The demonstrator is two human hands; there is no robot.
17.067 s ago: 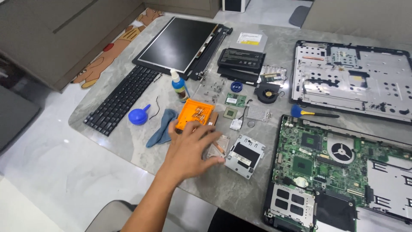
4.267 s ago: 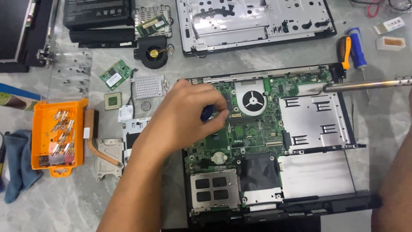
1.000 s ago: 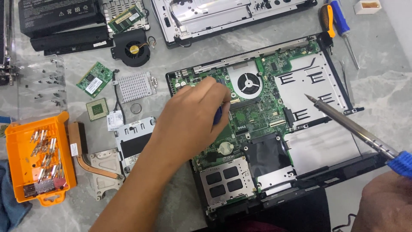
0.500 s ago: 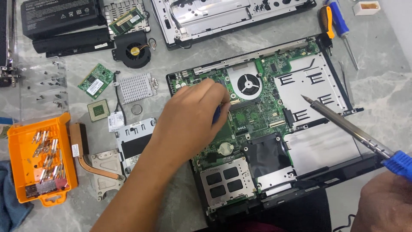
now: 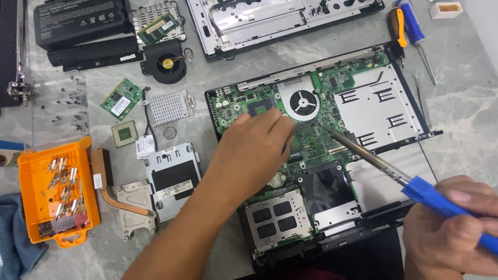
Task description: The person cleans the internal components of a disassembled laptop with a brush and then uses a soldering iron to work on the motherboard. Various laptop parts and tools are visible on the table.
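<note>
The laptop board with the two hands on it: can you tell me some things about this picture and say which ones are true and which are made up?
1. The right hand holds a blue-handled screwdriver whose tip touches the green motherboard. True.
2. The left hand rests on the orange bit tray. False: it rests on the motherboard; the tray lies apart, at the left.
3. A loose black fan lies on the table above the board. True.
4. The square processor chip sits inside the orange tray. False: it lies on the table, above and right of the tray.
</note>
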